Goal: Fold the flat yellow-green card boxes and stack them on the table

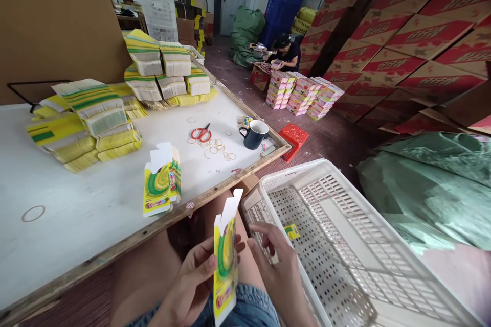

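Above my lap, my left hand (195, 271) holds a yellow and green carton (224, 268), its white top flaps standing up. Just right of that carton is my right hand (274, 260), fingers apart and curved, with nothing visible in it. Another yellow carton (159, 186) with raised flaps rests near the front edge of the white table (88, 204). Bundles of flat yellow cartons (95, 117) are piled at the table's left and back. One small yellow carton (292, 231) lies in the white plastic basket (326, 166) at my right.
Red scissors (201, 134), rubber bands (217, 146) and a dark mug (253, 135) are on the table. A red stool (293, 138) stands beyond its corner. Farther back, a person (287, 53) sits beside stacked pink boxes (297, 93). Large cartons (414, 41) line the right.
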`<action>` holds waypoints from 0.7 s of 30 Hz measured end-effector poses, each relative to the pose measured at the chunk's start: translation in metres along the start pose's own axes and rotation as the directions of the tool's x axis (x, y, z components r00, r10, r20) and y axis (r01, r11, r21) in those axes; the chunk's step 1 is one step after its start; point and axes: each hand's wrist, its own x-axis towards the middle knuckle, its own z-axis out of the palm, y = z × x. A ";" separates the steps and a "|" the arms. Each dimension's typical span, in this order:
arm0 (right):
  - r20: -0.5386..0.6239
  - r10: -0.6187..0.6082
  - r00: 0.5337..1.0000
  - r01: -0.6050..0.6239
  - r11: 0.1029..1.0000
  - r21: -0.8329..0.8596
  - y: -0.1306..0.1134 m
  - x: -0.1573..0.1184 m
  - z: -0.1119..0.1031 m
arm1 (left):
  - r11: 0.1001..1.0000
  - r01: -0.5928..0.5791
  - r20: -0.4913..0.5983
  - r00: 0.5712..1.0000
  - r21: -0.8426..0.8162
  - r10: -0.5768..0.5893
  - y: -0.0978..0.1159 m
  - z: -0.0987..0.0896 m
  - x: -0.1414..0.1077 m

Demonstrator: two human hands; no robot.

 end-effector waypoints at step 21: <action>0.126 0.226 0.966 -0.254 0.924 0.288 0.017 -0.014 0.020 | 0.719 -0.203 -0.183 0.889 0.665 0.420 -0.026 -0.003 0.007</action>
